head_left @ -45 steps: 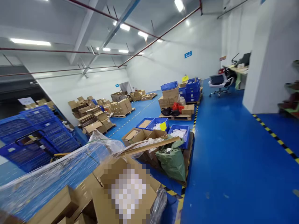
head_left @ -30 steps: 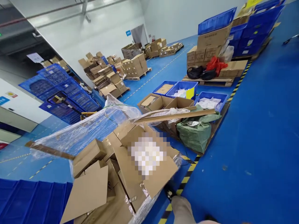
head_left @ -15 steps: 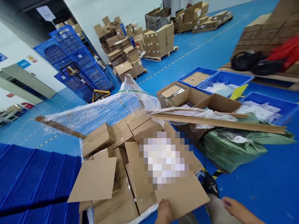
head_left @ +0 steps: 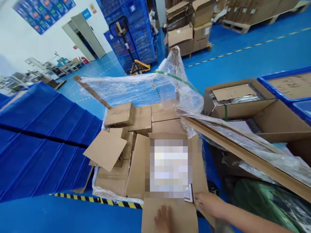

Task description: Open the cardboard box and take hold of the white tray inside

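An opened cardboard carton (head_left: 136,171) stands among the boxes before me, its flaps folded outward. A blurred patch hides most of its contents; the corner of a white item (head_left: 188,193) shows at the right. My left hand (head_left: 163,218) lies on the front flap (head_left: 182,215), fingers stretched over the cardboard and apart. My right hand (head_left: 209,203) reaches across the edge of the right flap (head_left: 199,161), fingers curled onto it. A loose cardboard sheet (head_left: 105,150) lies on the boxes at the left.
Closed cartons (head_left: 119,115) fill the pallet behind, with stretch film (head_left: 126,89) around wooden posts. Blue crates (head_left: 43,139) stand at the left. At the right are a long cardboard strip (head_left: 243,155), an open divided box (head_left: 245,110) and a green sack (head_left: 257,204).
My view has swung left and nearer the carton. My right hand has moved from beside the carton onto its right flap. My left hand has shifted from the front flap's edge onto its surface.
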`<action>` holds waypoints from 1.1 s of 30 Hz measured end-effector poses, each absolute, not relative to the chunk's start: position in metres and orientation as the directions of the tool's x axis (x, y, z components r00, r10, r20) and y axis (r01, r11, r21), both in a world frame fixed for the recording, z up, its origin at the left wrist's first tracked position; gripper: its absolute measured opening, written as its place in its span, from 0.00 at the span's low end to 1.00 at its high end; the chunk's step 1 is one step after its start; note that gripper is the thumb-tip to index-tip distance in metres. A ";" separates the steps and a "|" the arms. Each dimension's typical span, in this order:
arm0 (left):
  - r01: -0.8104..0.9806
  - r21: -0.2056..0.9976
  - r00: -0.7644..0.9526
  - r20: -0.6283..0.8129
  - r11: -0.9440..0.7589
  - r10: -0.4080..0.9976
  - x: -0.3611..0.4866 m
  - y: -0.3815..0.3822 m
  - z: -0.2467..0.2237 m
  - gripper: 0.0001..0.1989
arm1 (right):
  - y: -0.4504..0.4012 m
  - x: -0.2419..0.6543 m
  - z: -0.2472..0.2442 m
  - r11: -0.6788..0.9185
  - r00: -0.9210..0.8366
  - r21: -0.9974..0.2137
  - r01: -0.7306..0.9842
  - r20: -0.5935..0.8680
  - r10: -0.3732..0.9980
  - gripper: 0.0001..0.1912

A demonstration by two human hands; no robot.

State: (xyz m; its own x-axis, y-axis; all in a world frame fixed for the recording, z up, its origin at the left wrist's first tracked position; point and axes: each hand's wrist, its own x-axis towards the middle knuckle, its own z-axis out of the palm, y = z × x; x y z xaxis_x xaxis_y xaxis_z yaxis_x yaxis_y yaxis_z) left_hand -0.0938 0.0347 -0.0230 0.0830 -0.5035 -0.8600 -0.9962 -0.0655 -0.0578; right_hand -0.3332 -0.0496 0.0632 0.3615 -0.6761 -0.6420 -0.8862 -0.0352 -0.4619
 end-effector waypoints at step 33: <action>-0.732 0.009 -0.417 -0.797 0.681 -0.438 -0.160 -0.054 -0.119 0.15 | 0.065 -0.340 -0.016 0.795 -0.285 -0.377 -0.475 -0.789 -0.545 0.17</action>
State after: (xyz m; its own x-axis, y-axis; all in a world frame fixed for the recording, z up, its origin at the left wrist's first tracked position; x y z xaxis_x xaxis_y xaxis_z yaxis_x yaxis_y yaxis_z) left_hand -0.1597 -0.0543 -0.1195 -0.4166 -0.4377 -0.7968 -0.7325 0.6807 0.0090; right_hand -0.3402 0.0646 -0.0158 -0.2846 -0.5447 -0.7889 -0.4755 0.7947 -0.3772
